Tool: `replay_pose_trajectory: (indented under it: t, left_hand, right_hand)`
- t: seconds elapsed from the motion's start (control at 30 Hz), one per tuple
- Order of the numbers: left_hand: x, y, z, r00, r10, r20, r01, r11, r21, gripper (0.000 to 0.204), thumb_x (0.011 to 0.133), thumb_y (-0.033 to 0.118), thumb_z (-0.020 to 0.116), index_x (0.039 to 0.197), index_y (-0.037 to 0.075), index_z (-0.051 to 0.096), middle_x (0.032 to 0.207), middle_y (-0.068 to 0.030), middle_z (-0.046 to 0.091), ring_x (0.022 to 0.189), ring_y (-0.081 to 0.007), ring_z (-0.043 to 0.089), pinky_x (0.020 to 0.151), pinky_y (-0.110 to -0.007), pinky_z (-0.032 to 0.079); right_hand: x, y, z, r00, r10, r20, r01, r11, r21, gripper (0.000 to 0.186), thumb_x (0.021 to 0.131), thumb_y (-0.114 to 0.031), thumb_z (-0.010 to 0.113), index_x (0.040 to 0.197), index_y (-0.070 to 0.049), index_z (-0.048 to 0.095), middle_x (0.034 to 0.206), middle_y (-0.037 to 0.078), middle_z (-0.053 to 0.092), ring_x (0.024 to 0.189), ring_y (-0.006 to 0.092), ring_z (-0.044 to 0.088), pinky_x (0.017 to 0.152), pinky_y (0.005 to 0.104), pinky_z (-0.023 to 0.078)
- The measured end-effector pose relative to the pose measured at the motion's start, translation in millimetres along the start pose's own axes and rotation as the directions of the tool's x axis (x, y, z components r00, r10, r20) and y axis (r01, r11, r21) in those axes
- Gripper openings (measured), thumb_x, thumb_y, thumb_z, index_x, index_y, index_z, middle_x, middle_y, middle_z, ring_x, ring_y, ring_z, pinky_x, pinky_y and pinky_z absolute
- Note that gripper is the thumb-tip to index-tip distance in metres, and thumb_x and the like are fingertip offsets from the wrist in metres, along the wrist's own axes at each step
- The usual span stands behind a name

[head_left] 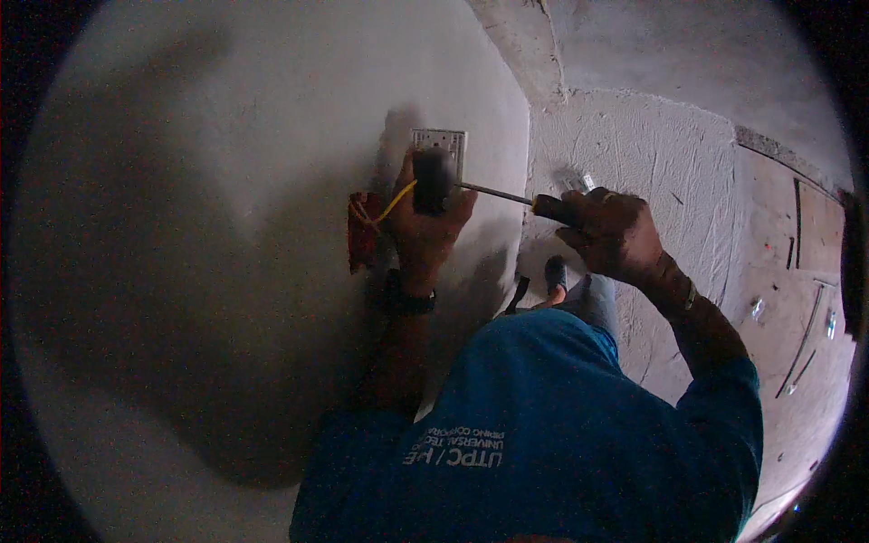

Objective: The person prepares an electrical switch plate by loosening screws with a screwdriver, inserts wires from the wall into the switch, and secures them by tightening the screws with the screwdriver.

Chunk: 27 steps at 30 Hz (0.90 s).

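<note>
My left hand point(424, 237) is closed round an electrical wall fitting, a pale plate point(441, 138) with a dark block point(433, 181) on it. A yellow wire point(396, 201) runs from the fitting to a red box point(362, 237) set in the wall. My right hand point(620, 233) grips the dark handle of a screwdriver point(498, 192). Its shaft points left, and the tip reaches the right side of the dark block. Whether the tip sits in a screw is too dark to tell.
The pale wall point(226, 172) stands close on the left, largely under shadow. On the right, small scraps point(758, 308) and thin strips point(798, 373) lie on the floor. A dark shoe point(556, 271) shows below my hands.
</note>
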<state>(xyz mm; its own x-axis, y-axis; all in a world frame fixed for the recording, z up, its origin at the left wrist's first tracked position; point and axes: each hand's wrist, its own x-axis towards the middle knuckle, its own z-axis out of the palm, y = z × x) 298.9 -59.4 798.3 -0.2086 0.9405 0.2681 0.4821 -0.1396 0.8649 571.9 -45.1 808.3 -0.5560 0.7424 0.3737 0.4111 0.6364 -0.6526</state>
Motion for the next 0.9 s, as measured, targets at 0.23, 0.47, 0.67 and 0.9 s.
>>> replay_pose_trajectory:
  t: [0.23, 0.47, 0.67, 0.9]
  left_hand:
    - [0, 1, 8, 0.998, 0.052, -0.034, -0.051, 0.999, 0.018, 0.077, 0.064, 0.013, 0.080, 0.129, -0.001, 0.041, 0.101, -0.0079, 0.060, 0.086, -0.0145, 0.059, 0.078, -0.029, 0.050]
    - [-1, -17, 12, 0.992, 0.083, -0.099, -0.077, 0.995, 0.069, 0.080, 0.063, 0.022, 0.081, 0.129, -0.001, 0.043, 0.099, -0.0108, 0.060, 0.086, -0.0182, 0.058, 0.076, -0.031, 0.049]
    - [-3, 0, 12, 0.959, 0.247, -0.138, -0.208, 0.946, 0.249, 0.081, 0.061, 0.026, 0.081, 0.129, 0.000, 0.045, 0.095, -0.0108, 0.059, 0.089, -0.0251, 0.057, 0.082, -0.037, 0.045]
    - [-4, -11, 12, 0.945, 0.305, -0.122, -0.243, 0.898, 0.368, 0.082, 0.059, 0.027, 0.082, 0.127, -0.002, 0.046, 0.113, -0.0156, 0.058, 0.102, -0.0250, 0.057, 0.091, -0.037, 0.043]
  right_hand:
    - [-5, 28, 18, 0.814, 0.560, -0.152, -0.280, 0.608, 0.743, 0.054, 0.094, -0.050, 0.037, 0.101, 0.000, 0.057, 0.080, 0.010, 0.064, 0.070, 0.0177, 0.062, 0.059, 0.0278, 0.049]
    - [-22, 37, 6, 0.863, 0.500, 0.077, -0.395, 0.571, 0.720, 0.048, 0.090, -0.048, 0.049, 0.102, -0.002, 0.055, 0.083, 0.010, 0.061, 0.065, 0.0172, 0.058, 0.063, 0.0298, 0.047]
    - [-24, 44, 11, 0.789, 0.511, 0.341, -0.439, 0.080, 0.895, 0.053, 0.093, -0.051, 0.038, 0.101, -0.001, 0.055, 0.077, 0.010, 0.057, 0.062, 0.0174, 0.054, 0.056, 0.0284, 0.043]
    - [-17, 37, 34, 0.767, 0.640, -0.044, -0.323, 0.445, 0.835, 0.051, 0.095, -0.047, 0.035, 0.102, -0.002, 0.055, 0.071, 0.009, 0.056, 0.059, 0.0191, 0.053, 0.056, 0.0328, 0.045]
